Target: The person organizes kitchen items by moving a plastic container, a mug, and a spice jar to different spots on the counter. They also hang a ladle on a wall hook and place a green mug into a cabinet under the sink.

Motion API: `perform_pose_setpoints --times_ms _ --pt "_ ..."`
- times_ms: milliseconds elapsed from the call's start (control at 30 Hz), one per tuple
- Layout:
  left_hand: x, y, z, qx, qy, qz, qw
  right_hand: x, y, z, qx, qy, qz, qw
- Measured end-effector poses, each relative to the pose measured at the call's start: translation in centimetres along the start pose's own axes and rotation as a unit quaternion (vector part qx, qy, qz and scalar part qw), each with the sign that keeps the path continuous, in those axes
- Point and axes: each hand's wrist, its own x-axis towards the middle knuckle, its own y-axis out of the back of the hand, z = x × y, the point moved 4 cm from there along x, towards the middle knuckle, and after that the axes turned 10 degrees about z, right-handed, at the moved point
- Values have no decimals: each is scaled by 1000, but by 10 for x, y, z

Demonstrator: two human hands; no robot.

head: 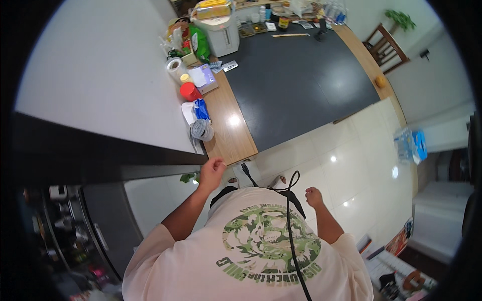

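Note:
My left hand is raised close to the near corner of the wooden-edged table, fingers curled; whether something small is in it I cannot tell. My right hand hangs over the tiled floor, loosely curled, with nothing visible in it. A black cable runs down my shirt front and loops between the hands. Near the left hand, on the table's left edge, stand a rolled grey item, a blue and white packet, a red-lidded container and a tissue box.
A dark mat covers much of the table. At its far end stand a white electric water dispenser, jars and bottles. An orange fruit lies on the right edge, near a wooden chair. Packed water bottles are at right. A dark door frame borders the left.

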Motion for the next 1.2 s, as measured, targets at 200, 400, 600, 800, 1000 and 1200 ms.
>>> perform_pose_setpoints --times_ms 200,400,600,800,1000,1200 --pt "8 -11 -36 -20 50 116 992 95 73 -11 -20 79 14 997" --pt "-19 -28 -32 -152 108 78 979 96 85 -39 -79 97 17 992" --pt "-29 -38 -36 -124 102 51 986 51 67 -80 -4 113 28 993" --pt "-23 -44 -32 -120 96 71 985 72 117 -172 36 229 104 967" --pt "-21 -61 -22 -66 105 133 983 192 193 -336 119 326 128 929" --pt "-63 -102 -26 -109 231 267 929 364 227 -509 22 394 138 908"
